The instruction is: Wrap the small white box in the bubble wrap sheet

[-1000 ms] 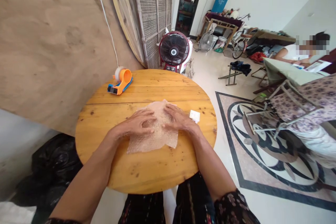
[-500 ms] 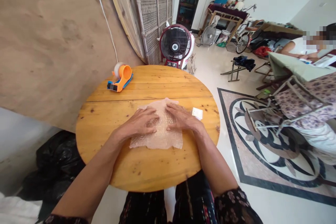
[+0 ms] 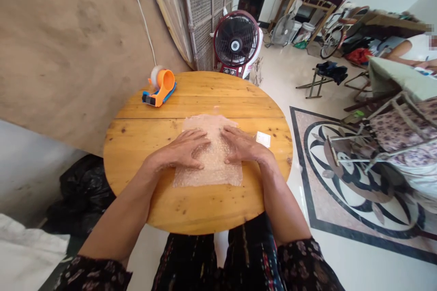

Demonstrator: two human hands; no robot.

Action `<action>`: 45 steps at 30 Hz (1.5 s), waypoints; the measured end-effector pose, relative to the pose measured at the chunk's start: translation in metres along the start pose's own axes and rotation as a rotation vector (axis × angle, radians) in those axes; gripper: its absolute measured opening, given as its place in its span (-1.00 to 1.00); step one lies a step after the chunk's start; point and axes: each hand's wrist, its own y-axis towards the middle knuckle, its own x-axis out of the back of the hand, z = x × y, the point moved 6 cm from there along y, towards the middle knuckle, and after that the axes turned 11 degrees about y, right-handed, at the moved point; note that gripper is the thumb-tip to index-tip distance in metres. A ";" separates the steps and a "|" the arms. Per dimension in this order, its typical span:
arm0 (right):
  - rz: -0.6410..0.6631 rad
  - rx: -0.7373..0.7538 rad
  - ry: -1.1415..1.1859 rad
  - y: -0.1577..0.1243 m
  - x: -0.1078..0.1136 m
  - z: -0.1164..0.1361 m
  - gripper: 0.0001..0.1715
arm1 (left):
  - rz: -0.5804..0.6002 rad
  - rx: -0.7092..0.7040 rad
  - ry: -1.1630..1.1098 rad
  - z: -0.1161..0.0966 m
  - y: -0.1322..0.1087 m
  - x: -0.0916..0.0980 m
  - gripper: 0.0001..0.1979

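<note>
Both hands spread on the bubble wrap at mid-table

I take the round, yellow-brown wooden table (image 3: 205, 209) as my clock, twelve at its far rim; off it, between eight and nine, I see a heap of glossy black plastic bags (image 3: 85, 182); at eleven, near the rim, stands an orange-and-blue plastic tape dispenser (image 3: 163, 88) with a pale roll, well apart from the hands.

Next along is the left hand (image 3: 186, 149), palm down, fingers wide and pointing towards two, resting on the wrap with nothing gripped that I can see; beneath lies the thing being worked, a roughly rectangular sheet of clear, faintly pinkish bubble wrap (image 3: 215, 157), at the clock's centre; I cannot tell whether anything is under it.

The right hand (image 3: 244, 144) mirrors the left from the sheet's other side, fingers wide and aimed towards ten; just beyond its wrist, a little short of three, sits a small white rectangular box or card (image 3: 263, 139) with tiny print; farther out, off the table towards two, a folding stool (image 3: 316, 88) carries dark cloth.

I judge the step in hand to be pressing the sheet flat; from here, I think, a next move calls for light, even pressure from one palm and a clean pinch on an edge by the other; lifting both together could let the sheet slide or curl.
</note>
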 end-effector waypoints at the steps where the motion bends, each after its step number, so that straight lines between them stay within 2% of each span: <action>1: -0.003 -0.003 -0.002 0.000 0.000 0.000 0.22 | 0.015 0.007 -0.006 0.000 0.000 0.000 -0.08; 5: -0.015 0.010 -0.007 0.001 -0.001 -0.002 0.19 | 0.040 0.012 -0.012 -0.002 -0.002 0.002 -0.11; 10: -0.028 0.028 0.018 0.001 0.000 -0.002 0.18 | 0.020 -0.002 -0.002 -0.003 -0.002 0.005 -0.05; 14: -0.006 -0.002 0.006 0.001 0.000 -0.003 0.17 | 0.041 0.019 -0.024 -0.002 -0.002 0.004 -0.04; 22: -0.011 0.031 0.044 0.003 0.000 -0.007 0.14 | 0.028 0.016 -0.011 0.003 -0.001 0.002 -0.01; 25: -0.012 0.014 0.036 0.002 0.000 -0.008 0.15 | 0.045 0.029 -0.022 0.002 -0.001 0.001 -0.02; 30: -0.012 0.018 0.048 0.000 0.000 -0.006 0.15 | -0.009 0.000 -0.023 -0.003 -0.003 0.007 -0.09; 35: 0.002 0.002 0.027 -0.001 0.001 -0.004 0.14 | 0.050 0.013 -0.054 -0.002 -0.004 0.004 -0.14; 38: -0.011 0.025 0.032 0.000 0.003 -0.002 0.09 | 0.038 0.006 -0.049 0.000 -0.003 0.002 -0.12; 43: -0.149 0.027 0.033 0.004 0.010 0.001 -0.13 | 0.031 0.008 -0.054 0.001 -0.003 0.000 -0.14; 45: -0.136 0.042 0.007 0.004 0.011 0.008 -0.22 | 0.038 0.000 -0.055 0.000 -0.003 0.001 -0.15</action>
